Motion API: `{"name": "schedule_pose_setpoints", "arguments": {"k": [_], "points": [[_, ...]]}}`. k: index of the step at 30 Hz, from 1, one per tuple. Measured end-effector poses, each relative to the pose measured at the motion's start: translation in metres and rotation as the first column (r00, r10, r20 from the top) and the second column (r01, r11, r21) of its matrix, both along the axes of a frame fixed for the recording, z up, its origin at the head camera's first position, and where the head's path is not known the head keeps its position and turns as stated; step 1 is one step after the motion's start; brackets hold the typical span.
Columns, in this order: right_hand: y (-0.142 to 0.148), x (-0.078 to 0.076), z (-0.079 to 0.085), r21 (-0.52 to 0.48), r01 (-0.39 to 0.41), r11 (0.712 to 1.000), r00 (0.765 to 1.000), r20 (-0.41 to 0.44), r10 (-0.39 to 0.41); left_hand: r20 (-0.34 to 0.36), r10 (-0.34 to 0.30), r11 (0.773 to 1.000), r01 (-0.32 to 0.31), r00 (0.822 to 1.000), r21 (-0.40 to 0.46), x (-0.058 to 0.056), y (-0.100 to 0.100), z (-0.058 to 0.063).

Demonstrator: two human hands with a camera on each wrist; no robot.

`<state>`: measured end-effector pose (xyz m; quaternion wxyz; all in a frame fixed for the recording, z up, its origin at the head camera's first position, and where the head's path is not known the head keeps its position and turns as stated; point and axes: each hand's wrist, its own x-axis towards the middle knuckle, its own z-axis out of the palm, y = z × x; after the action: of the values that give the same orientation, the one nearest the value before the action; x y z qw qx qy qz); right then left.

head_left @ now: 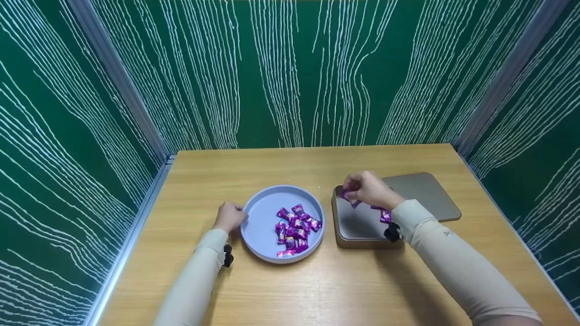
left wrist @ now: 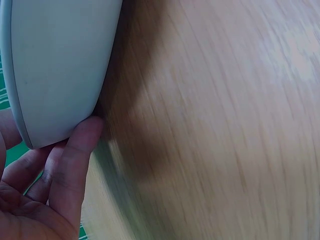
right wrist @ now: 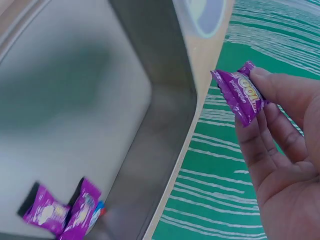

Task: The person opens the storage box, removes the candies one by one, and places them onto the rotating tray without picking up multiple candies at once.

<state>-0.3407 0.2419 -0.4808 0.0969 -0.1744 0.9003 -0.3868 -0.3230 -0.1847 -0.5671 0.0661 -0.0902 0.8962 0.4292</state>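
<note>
My right hand [head_left: 369,188] pinches a purple wrapped candy [right wrist: 241,92] between thumb and fingertips, above the left part of an open metal tin [head_left: 358,228]. Inside the tin lie a few more purple candies [right wrist: 62,212], partly hidden by my wrist in the head view. On the left, my left hand [head_left: 230,216] grips the side of a round pale-blue dish [head_left: 258,226]. The left wrist view has its thumb at the rim and its fingers [left wrist: 75,165] against the wall and lower edge. Several purple candies [head_left: 297,223] are piled in the right half of the dish.
A flat grey metal lid [head_left: 426,197] lies on the wooden table [head_left: 290,294] behind and right of the tin. Green panels [head_left: 308,72] with white lines stand at the back and both sides, joined by grey metal posts [head_left: 122,77].
</note>
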Motion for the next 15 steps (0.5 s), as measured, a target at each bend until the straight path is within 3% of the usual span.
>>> {"name": "schedule_pose_setpoints", "arguments": {"k": [7, 15], "points": [[-0.021, -0.002, 0.003, -0.037, 0.037, 0.999, 0.999, 0.001, -0.037, 0.005, 0.003, 1.0, -0.003, 1.0, 0.014, -0.001, 0.001, 0.001], [-0.052, -0.003, -0.004, -0.136, 0.001, 0.991, 0.999, -0.043, -0.007, 0.017, 0.012, 1.0, -0.012, 1.0, 0.017, -0.002, 0.0, 0.0]]}}
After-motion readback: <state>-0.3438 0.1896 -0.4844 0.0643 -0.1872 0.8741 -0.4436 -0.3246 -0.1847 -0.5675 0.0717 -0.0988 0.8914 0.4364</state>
